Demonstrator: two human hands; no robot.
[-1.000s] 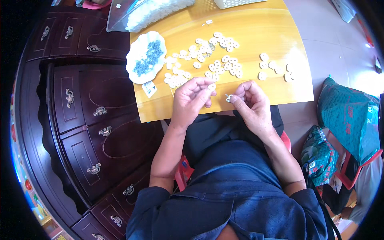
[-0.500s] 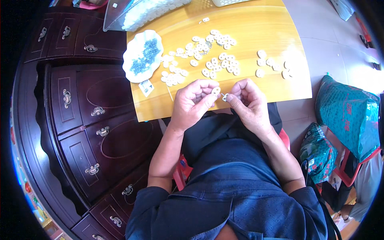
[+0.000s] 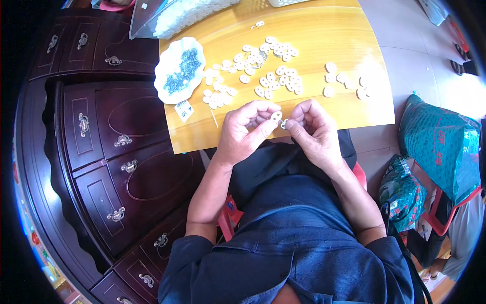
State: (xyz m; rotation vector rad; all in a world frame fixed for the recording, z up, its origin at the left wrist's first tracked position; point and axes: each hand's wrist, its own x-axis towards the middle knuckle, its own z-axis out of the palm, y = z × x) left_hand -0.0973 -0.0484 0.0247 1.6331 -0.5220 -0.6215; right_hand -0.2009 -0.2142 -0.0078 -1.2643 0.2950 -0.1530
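A yellow wooden tabletop (image 3: 324, 35) stands beside a dark carved cabinet (image 3: 116, 147) with metal drawer pulls, and the person sits at the tabletop's near edge. Just above that edge, near its middle, the left hand (image 3: 248, 133) pinches a small pale oval disc (image 3: 276, 116) between thumb and forefinger, fingers clamped on it. The right hand (image 3: 315, 133) has its fingers closed on a much smaller pale piece (image 3: 284, 123) that touches the disc's lower side; what that piece is, is too small to tell. The disc stands nearly on edge, its long axis running up and slightly right, its face turned toward the right hand.

More discs (image 3: 263, 71) lie scattered over the middle of the tabletop, with a white shell-shaped dish (image 3: 167, 86) of dark small parts at the left edge. Because the two pieces meet over the lap, a slipped pinch would probably drop one off the near edge into the dark clothing, where it would be hard to find.
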